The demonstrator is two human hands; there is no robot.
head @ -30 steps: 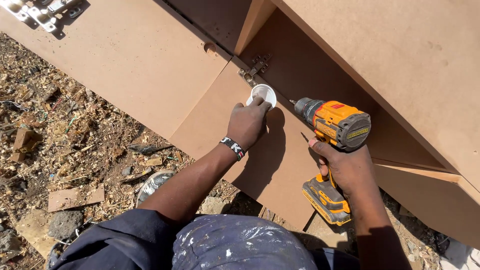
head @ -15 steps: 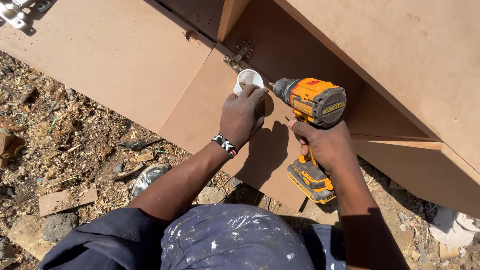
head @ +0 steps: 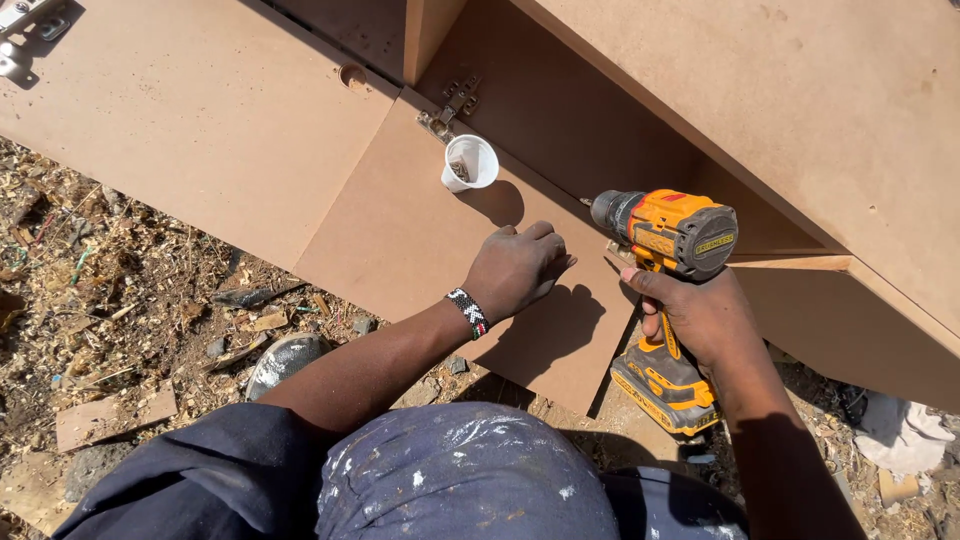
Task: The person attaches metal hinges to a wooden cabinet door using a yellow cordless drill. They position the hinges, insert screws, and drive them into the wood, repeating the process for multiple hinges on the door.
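You have one cordless drill [head: 668, 290], one white plastic cup [head: 470, 162] and one metal hinge [head: 448, 108] in front of you, all at a cabinet of flat brown fibreboard panels [head: 200, 120]. A second metal fitting [head: 25, 30] shows at the top left corner of the view.

Your right hand [head: 700, 315] is wrapped fully round the drill's grip, fingers closed tight on it. The drill is yellow and black, with a blocky battery foot low by your wrist and its chuck pointing left toward the inner back edge of the open door panel [head: 430, 250]. Whether the bit touches the board, you cannot tell from here.

Your left hand [head: 515, 268] lies on that door panel with fingers curled loosely downward, gripping nothing, just left of the drill's nose. A beaded band [head: 467, 312] circles that wrist.

The cup stands upright on the door panel just below the hinge, well apart from your left hand, with small dark pieces inside it. Between cup and hand the board is bare and smooth. The door's lower edge ends just above your knee [head: 460, 480], which is covered in paint-flecked blue cloth.

Left of the cabinet the ground [head: 120, 300] is rough with wood chips, offcuts and stones. A pale rag [head: 905, 435] lies at the lower right.
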